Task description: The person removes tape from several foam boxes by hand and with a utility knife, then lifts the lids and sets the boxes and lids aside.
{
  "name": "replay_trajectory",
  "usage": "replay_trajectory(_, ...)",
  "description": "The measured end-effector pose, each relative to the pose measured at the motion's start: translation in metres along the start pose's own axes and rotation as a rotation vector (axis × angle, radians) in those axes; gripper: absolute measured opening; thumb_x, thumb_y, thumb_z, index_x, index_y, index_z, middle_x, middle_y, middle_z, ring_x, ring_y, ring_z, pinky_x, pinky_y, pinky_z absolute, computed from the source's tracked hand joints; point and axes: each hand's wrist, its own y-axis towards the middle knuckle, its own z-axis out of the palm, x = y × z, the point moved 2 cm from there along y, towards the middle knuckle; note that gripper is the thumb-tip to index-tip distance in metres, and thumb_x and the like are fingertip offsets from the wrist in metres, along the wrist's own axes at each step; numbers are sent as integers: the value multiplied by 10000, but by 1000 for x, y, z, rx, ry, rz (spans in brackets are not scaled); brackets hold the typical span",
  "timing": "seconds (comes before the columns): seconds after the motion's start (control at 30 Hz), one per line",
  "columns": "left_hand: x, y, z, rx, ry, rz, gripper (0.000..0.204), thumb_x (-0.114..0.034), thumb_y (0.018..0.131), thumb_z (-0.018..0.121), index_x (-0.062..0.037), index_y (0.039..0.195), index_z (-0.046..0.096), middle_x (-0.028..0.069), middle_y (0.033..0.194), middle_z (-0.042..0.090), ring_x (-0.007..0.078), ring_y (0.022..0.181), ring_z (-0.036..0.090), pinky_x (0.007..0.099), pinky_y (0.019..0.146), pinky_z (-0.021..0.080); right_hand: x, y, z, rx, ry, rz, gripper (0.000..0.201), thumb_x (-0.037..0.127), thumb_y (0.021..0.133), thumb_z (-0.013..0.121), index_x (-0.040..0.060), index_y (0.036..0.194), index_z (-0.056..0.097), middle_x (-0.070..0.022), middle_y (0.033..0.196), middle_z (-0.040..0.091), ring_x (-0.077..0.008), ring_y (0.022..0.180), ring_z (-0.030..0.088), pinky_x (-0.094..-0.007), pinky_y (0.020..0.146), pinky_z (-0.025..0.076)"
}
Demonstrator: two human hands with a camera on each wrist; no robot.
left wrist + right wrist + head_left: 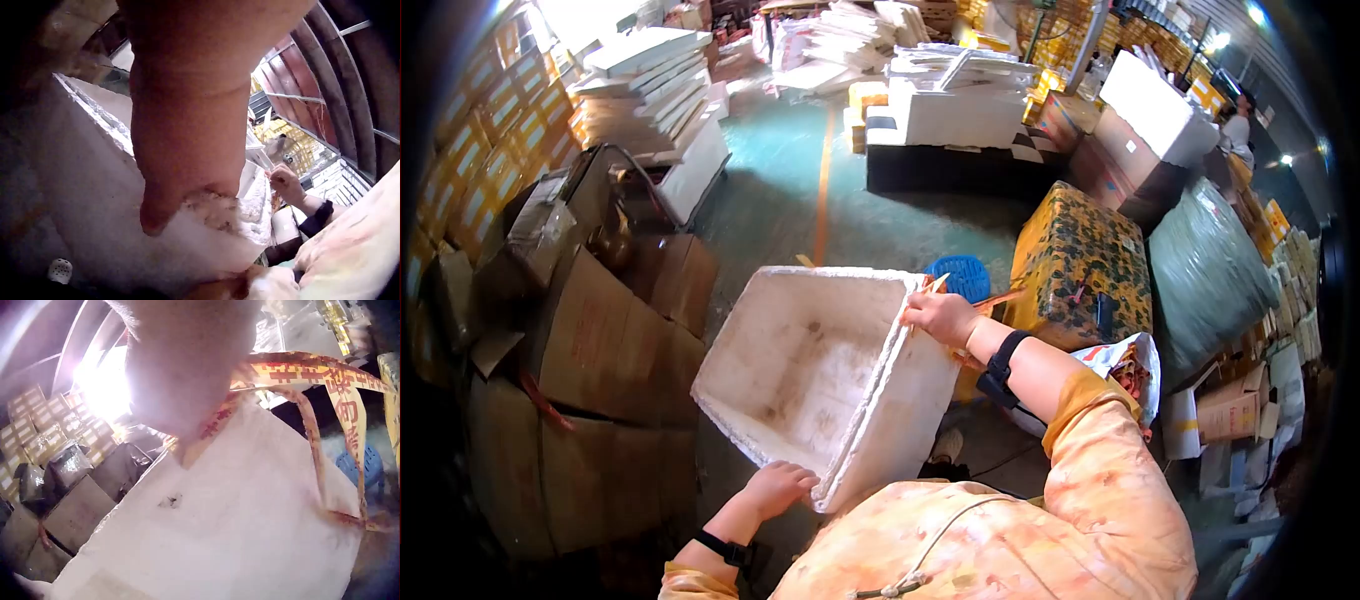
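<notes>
A white foam box (915, 410), open and tilted on its side, faces away to the left in front of the person. Its inside is stained brown and holds nothing. At the near lower corner the left hand (778, 488) grips the rim; in the left wrist view the thumb lies against the outer wall. At the upper right corner the right hand (946, 318) pinches strips of yellow tape with red print (294, 372). In the right wrist view the tape loops loosely out over the box's outer wall, and the hand's fingertips are mostly hidden behind the hand.
Brown cartons (615, 350) stand close on the left. A blue plastic stool (960, 278) and a carton wrapped in patterned yellow tape (1085, 270) are beyond the right hand. Below that carton sits a white sack (1142, 365) of scraps. Stacked foam lids (645, 90) stand farther back.
</notes>
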Motion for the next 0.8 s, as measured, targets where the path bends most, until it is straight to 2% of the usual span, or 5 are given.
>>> replay_trajectory(0.23, 27, 10, 42, 515, -431, -246, 565, -298, 703, 715, -82, 1168, 477, 114, 992, 610, 223, 888, 590, 394, 785, 448, 18, 3, -15, -153, -560, -326, 80, 112, 703, 536, 151, 767, 507, 2, 830, 480, -167, 856, 501, -246, 751, 458)
replay_trajectory(0.4, 11, 85, 2, -166, -1525, -369, 671, -207, 731, 717, -68, 1270, 341, 102, 1039, 564, 187, 900, 562, 339, 774, 452, 71, 18, -65, -112, -531, -374, 55, 170, 689, 524, 164, 716, 572, 36, 839, 505, -153, 874, 477, -224, 788, 402)
replay_trajectory(0.47, 8, 132, -28, -258, -1274, -227, 680, -81, 734, 703, -37, 1270, 287, 73, 1055, 528, 147, 889, 540, 294, 725, 464, 93, 19, -81, -42, -629, -504, 54, 184, 697, 533, 173, 711, 584, 43, 820, 521, -154, 863, 479, -229, 792, 396)
replay_trajectory(0.6, 16, 193, -24, -473, -1070, -170, 373, -102, 711, 704, -37, 1026, 515, 34, 816, 559, 112, 738, 551, 259, 595, 454, 114, 18, -86, -244, -71, -363, 109, 185, 791, 512, 81, 793, 546, -26, 825, 562, -170, 737, 577, -285, 629, 468)
replay_trajectory(0.8, -17, 193, -49, -465, -897, -344, 310, -141, 708, 695, -31, 928, 508, 0, 675, 492, 71, 624, 449, 258, 535, 402, 45, -22, -102, -440, 414, 496, 67, 111, 853, 470, 61, 888, 500, -157, 729, 568, -335, 701, 578, -389, 573, 460)
